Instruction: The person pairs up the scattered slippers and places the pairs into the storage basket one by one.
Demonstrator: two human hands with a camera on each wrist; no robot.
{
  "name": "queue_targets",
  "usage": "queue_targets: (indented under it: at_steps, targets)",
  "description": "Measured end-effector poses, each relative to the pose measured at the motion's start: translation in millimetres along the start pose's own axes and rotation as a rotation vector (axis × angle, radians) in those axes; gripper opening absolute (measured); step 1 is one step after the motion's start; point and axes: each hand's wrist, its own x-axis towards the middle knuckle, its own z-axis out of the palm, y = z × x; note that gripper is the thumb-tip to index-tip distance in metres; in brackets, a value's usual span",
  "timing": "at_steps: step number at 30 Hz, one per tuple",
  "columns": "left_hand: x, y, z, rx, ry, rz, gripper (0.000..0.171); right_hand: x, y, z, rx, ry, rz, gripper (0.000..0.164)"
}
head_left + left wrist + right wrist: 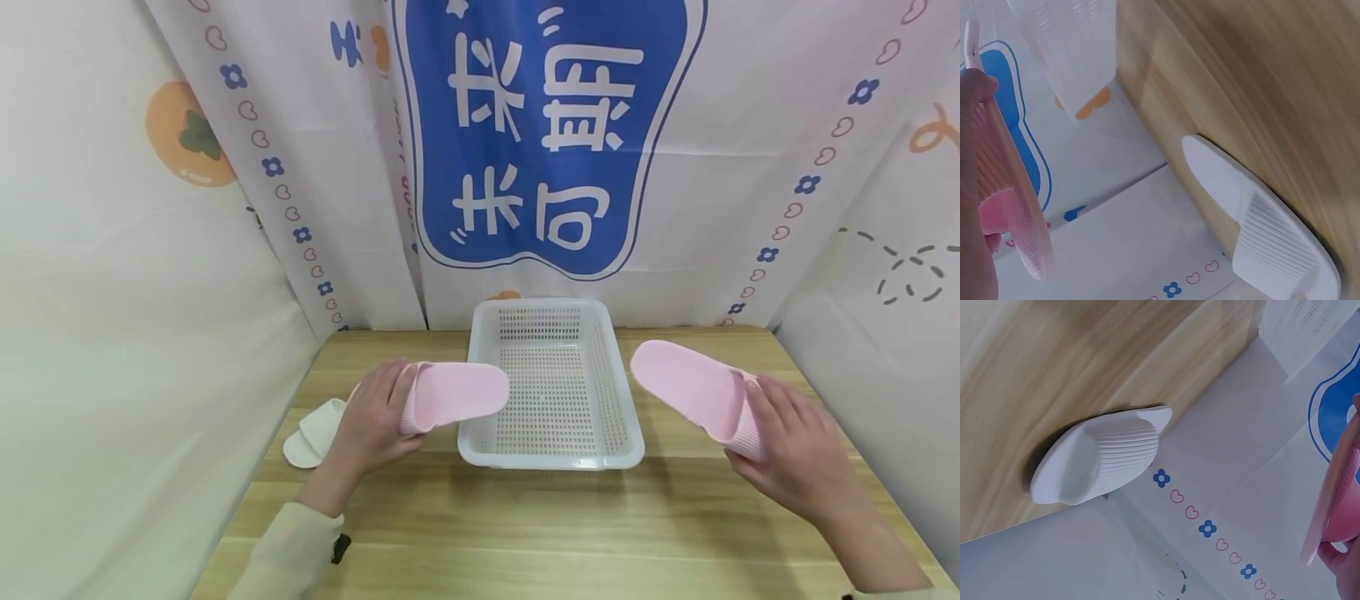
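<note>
My left hand (pixel 375 425) grips a pink slipper (pixel 461 392) by its ribbed strap, with the sole end reaching over the left rim of the white basket (pixel 551 462). On the other side, my right hand (pixel 798 442) holds a second pink slipper (pixel 678 377) by the strap, its free end slanting toward the basket's right side. A white slipper (pixel 1279 250) lies on the table under my left hand and is partly covered by it in the head view. The right wrist view shows another white slipper (pixel 1125 447) on the table, hidden by my right hand in the head view.
The perforated basket stands at the back middle of the wooden table (pixel 517 533), with only its mesh bottom showing inside. Behind it hangs a printed curtain (pixel 742 192) with a blue panel. White cloth walls (pixel 135 333) enclose both sides.
</note>
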Motion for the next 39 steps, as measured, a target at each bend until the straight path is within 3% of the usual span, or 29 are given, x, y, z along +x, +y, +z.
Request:
queue_targets:
  at_steps: [15, 23, 39]
  targets:
    - [13.9, 10.5, 1.7, 0.003, -0.042, 0.026, 0.101, 23, -15, 8, 0.047, -0.019, -0.075, 0.079]
    - [24.0, 17.6, 4.5, 0.01, -0.031, 0.062, 0.102, 35, -24, 12, 0.07, -0.037, -0.109, 0.08]
    - [37.9, 31.5, 12.4, 0.002, -0.021, 0.093, 0.104, 46, -40, 18, 0.107, -0.148, -0.146, 0.079]
